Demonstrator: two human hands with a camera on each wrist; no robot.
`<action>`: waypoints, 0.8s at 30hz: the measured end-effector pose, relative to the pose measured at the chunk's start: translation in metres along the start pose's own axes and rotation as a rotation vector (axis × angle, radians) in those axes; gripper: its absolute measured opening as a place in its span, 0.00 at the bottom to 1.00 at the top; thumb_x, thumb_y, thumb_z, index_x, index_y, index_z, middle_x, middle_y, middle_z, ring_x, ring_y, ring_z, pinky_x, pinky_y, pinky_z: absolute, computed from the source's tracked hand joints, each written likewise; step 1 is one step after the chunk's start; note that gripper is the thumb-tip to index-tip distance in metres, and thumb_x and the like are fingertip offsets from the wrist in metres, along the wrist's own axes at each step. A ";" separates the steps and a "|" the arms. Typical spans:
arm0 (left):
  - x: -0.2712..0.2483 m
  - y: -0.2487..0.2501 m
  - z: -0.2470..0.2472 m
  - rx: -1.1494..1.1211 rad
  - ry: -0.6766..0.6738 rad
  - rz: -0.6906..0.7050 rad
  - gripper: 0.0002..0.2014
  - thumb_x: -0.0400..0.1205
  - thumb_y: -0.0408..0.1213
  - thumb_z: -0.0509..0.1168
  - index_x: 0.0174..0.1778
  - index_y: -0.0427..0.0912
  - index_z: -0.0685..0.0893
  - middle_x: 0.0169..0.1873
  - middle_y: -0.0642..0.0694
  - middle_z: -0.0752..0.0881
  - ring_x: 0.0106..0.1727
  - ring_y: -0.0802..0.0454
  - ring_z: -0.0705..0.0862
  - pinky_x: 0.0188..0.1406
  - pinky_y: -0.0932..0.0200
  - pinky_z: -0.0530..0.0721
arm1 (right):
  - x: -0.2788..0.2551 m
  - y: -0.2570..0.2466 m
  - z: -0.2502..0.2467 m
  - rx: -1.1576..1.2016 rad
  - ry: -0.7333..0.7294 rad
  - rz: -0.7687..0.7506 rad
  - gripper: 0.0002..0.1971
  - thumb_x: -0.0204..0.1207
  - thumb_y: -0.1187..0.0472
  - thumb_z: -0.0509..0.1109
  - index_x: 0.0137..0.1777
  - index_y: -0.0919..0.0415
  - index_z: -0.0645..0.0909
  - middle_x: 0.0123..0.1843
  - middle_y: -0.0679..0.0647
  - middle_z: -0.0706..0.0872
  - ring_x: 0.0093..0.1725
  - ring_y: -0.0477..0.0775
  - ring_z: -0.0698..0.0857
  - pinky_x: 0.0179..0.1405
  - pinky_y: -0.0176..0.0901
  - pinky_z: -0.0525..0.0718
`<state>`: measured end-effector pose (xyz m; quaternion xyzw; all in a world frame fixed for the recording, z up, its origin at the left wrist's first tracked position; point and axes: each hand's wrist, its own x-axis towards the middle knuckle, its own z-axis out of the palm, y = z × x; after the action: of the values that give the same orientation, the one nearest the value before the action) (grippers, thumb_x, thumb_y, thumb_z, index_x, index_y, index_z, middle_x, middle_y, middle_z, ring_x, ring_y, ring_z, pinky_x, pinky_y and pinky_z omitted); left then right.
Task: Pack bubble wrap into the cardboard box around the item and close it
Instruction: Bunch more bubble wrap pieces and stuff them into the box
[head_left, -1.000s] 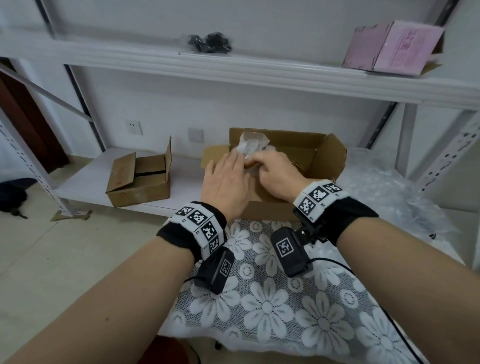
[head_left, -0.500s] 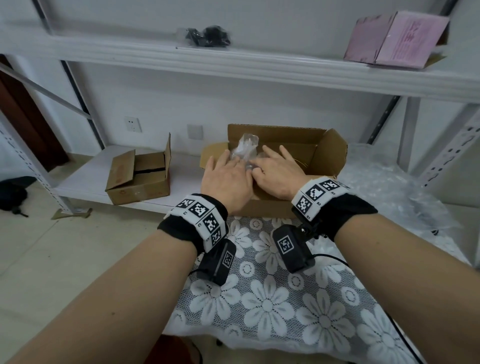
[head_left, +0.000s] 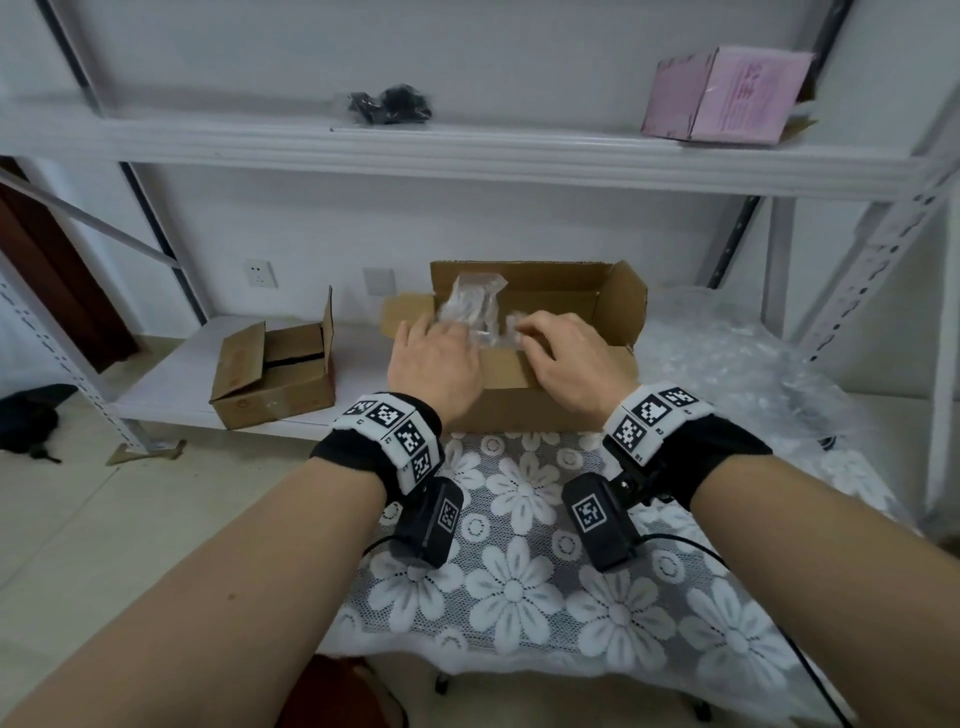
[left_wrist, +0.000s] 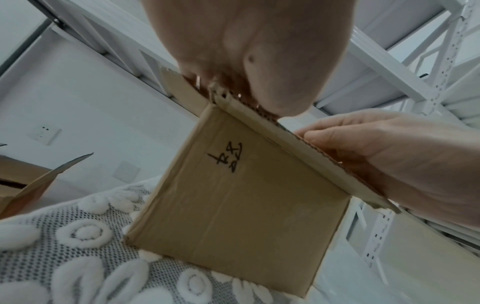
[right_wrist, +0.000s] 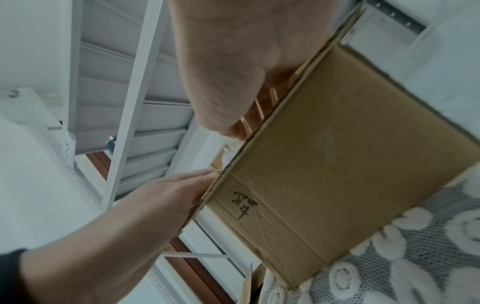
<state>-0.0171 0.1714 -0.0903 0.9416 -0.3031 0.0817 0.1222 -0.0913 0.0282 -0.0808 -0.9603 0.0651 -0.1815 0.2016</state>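
An open brown cardboard box (head_left: 519, 400) stands at the far edge of the flower-patterned cloth (head_left: 519, 582). A crumpled piece of clear bubble wrap (head_left: 470, 304) sticks up out of its left half. My left hand (head_left: 434, 358) reaches over the near wall with straight fingers pressing on the wrap. My right hand (head_left: 563, 356) is beside it, its fingers curled onto a fold of the wrap. Both wrist views show the box's near wall (left_wrist: 233, 195) (right_wrist: 337, 154) with black handwriting; the fingertips and the item inside are hidden behind it.
A smaller open cardboard box (head_left: 275, 374) sits on the low white shelf to the left. A loose heap of bubble wrap (head_left: 737, 364) lies to the right. Above, the upper shelf holds a pink box (head_left: 727, 96) and a black bagged item (head_left: 389, 106).
My hands have moved apart along the box's near wall. The right hand's fingers went from flat to curled on the wrap. The wrap still stands up at the left.
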 end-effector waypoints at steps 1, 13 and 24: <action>-0.003 0.005 -0.001 -0.015 0.047 0.015 0.22 0.87 0.45 0.47 0.76 0.41 0.71 0.75 0.42 0.74 0.79 0.45 0.66 0.82 0.44 0.54 | -0.006 0.004 -0.005 0.007 0.021 0.017 0.15 0.85 0.57 0.56 0.66 0.58 0.78 0.62 0.52 0.84 0.64 0.53 0.78 0.60 0.45 0.73; -0.031 0.094 0.003 -0.348 0.146 0.299 0.18 0.82 0.38 0.61 0.69 0.43 0.79 0.60 0.46 0.84 0.61 0.50 0.81 0.63 0.54 0.80 | -0.063 0.050 -0.045 0.081 0.268 0.097 0.13 0.82 0.65 0.60 0.62 0.61 0.81 0.59 0.55 0.86 0.62 0.54 0.80 0.59 0.38 0.72; -0.059 0.150 0.040 -0.235 -0.360 0.243 0.27 0.83 0.45 0.63 0.78 0.45 0.69 0.74 0.44 0.73 0.72 0.47 0.75 0.70 0.51 0.73 | -0.139 0.117 -0.046 -0.010 -0.037 0.413 0.20 0.80 0.60 0.65 0.71 0.58 0.74 0.72 0.58 0.77 0.73 0.58 0.71 0.72 0.52 0.71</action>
<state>-0.1496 0.0747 -0.1148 0.8770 -0.4382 -0.1089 0.1642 -0.2432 -0.0672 -0.1347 -0.9307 0.2579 -0.1181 0.2310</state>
